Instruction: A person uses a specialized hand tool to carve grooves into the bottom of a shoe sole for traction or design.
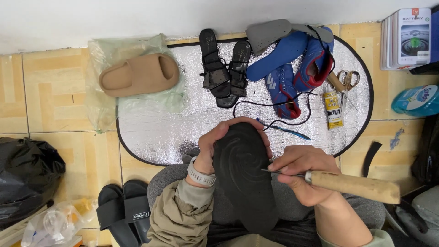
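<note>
A black slipper (244, 176) is held sole-up on the lap, just below the silver foil mat (160, 128). It is clasped around its toe end by the left hand (211, 145), fingers wrapped over the rim. A wooden-handled awl (352, 185) is gripped tightly in the right hand (302, 174), its thin metal tip laid against the sole's right edge. No thread or stitching can be made out along that rim, so the work is judged to be at an early stage. The sole is matte rubber, moulded in swirling ridges. On the mat, a tan foam slide (139, 74) lies upper left, strappy black sandals (225, 68) near the top, blue sports shoes (292, 68) beside them, and scissors (347, 81) with a yellow glue tube (333, 110) at the right.
</note>
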